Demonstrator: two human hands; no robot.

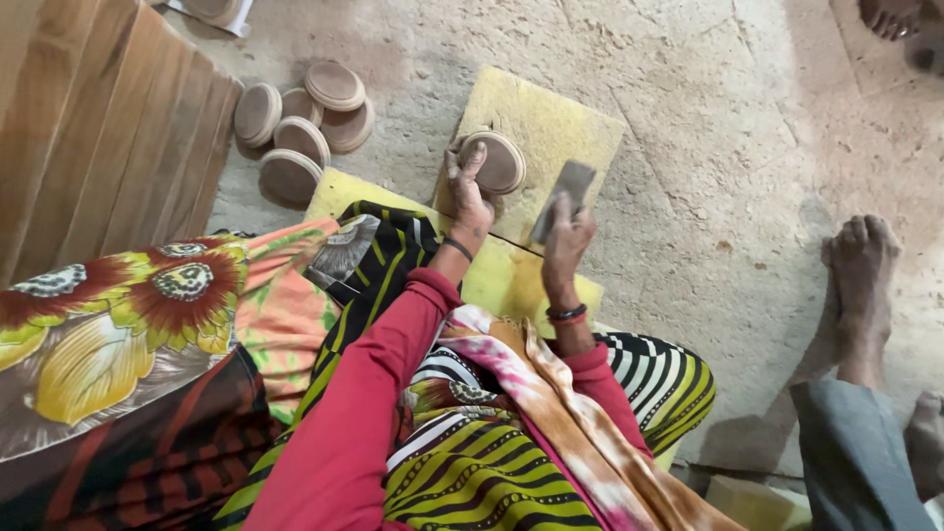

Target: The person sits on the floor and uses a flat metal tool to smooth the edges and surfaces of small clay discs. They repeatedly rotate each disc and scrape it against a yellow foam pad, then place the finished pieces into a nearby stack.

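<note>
At centre frame, our left hand (470,197) pins the clay disc (497,161) on the yellow board (551,118); our right hand (565,241) grips the flat scraper (562,200), best drawn lightly and evenly.

Bare foot (897,18) cut by top edge; left hand (469,194) hides disc's (500,162) near rim.

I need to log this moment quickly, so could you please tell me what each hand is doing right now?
Left hand: closed on the rim of the round clay disc, which stands on the yellow foam pad.
Right hand: closed on the flat grey scraper.
</note>
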